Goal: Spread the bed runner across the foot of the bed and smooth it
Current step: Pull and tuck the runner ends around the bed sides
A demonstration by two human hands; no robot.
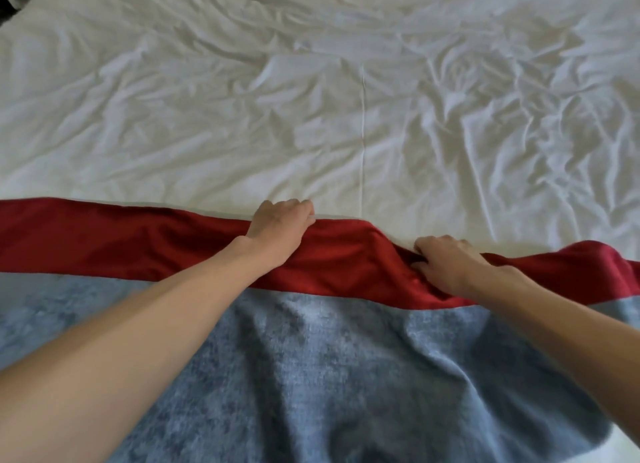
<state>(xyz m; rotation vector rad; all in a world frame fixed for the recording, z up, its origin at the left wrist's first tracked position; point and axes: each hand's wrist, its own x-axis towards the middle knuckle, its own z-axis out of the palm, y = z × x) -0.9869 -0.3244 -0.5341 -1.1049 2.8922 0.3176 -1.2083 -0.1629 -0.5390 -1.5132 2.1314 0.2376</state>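
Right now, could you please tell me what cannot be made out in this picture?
Head view:
Runner ends: cut off by both side edges.
Left hand fingertips: curled under at the runner's far edge.
Right hand fingertips: buried in bunched fabric.
Dark thing, top-left corner: cropped, blurred.

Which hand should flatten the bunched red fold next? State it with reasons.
Right. The right hand already sits on the bunched fold of the bed runner, its fingers curled into the cloth. The left hand holds the far edge where the red band lies flat.
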